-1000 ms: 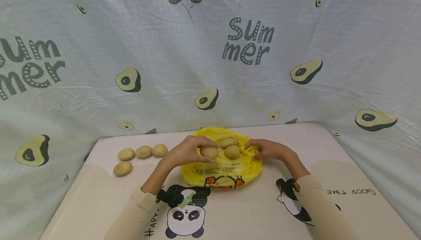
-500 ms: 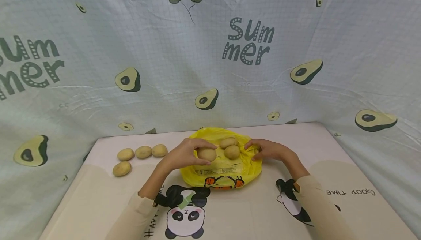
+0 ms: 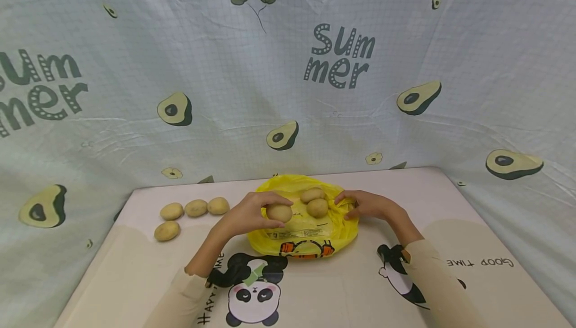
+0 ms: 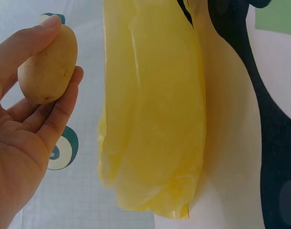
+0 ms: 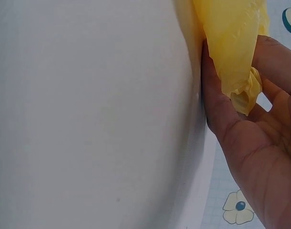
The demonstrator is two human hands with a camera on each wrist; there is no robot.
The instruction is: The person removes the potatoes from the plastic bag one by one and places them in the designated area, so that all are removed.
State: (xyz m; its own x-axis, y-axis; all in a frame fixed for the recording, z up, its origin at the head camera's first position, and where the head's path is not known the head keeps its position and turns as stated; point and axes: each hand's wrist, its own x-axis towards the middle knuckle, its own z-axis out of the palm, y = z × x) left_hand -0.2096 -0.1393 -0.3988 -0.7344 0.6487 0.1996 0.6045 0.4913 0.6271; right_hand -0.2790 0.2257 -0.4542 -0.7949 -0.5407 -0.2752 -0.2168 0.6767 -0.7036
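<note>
My left hand (image 3: 252, 214) holds a potato (image 3: 279, 213) between thumb and fingers, over the left side of a yellow plastic bag (image 3: 297, 240). The left wrist view shows that smooth, pale brown potato (image 4: 49, 67) raised beside the bag's side (image 4: 155, 109). Two more potatoes (image 3: 317, 208) lie together inside the bag. At the bag's right edge my right hand (image 3: 369, 204) grips the crumpled plastic. Close up in the right wrist view, the bag's bunched corner (image 5: 233, 52) sits between its thumb and fingers.
Several potatoes (image 3: 196, 208) lie on the table (image 3: 342, 288) to the left of the bag, most in a row and one in front. A hanging cloth (image 3: 225, 93) printed with avocados rises behind the table. Panda prints (image 3: 254, 293) mark the tabletop.
My left hand has drawn the potato slightly left and toward me, away from the two in the bag. The right hand and the bag have stayed in place.
</note>
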